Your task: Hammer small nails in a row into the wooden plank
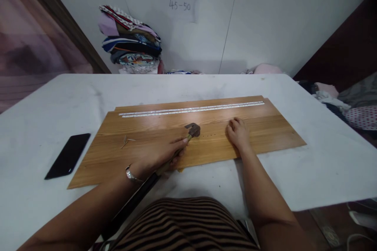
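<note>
A claw hammer [193,130] is gripped in my left hand [173,150], closed around the shaft close below the metal head. Its dark handle end runs back under my left forearm. The head is over a wooden board [153,129], beside a short row of small dark dots [211,135]. My right hand [238,132] rests on the board right of those dots, fingers curled in; whatever they may hold is hidden. Several loose nails [126,141] lie on the board's left part, to the left of my left hand.
Two white ruler-like strips [191,109] run along the board's far side. A black phone [68,156] lies left of the board on the white table [294,180]. Folded clothes [132,43] are stacked beyond the far edge, and more fabric [359,113] is at the right.
</note>
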A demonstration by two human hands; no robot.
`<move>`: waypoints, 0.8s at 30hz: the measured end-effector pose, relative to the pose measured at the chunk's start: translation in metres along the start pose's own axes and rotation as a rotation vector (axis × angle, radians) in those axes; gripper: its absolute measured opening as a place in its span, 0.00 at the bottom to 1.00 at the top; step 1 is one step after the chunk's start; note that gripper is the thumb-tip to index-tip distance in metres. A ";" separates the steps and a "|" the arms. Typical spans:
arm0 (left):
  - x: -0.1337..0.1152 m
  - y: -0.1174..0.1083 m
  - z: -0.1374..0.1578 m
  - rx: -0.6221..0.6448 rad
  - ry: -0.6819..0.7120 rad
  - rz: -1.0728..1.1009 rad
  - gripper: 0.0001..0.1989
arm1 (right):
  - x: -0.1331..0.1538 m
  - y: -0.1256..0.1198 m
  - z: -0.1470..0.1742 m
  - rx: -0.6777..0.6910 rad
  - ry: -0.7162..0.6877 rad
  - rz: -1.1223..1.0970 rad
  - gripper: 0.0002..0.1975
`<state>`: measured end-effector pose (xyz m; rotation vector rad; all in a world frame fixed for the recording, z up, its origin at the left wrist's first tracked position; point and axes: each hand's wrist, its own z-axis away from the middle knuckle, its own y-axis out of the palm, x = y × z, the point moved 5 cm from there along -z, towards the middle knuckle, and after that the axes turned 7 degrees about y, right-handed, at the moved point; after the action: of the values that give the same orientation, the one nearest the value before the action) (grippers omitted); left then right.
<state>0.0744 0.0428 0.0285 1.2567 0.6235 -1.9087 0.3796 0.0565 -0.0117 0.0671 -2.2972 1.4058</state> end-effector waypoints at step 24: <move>0.000 0.002 0.001 0.038 0.030 0.000 0.18 | -0.002 0.002 0.000 -0.016 -0.013 -0.004 0.14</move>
<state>0.0757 0.0414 0.0292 1.3116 0.6054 -1.9127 0.3806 0.0568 -0.0137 0.0761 -2.3171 1.3892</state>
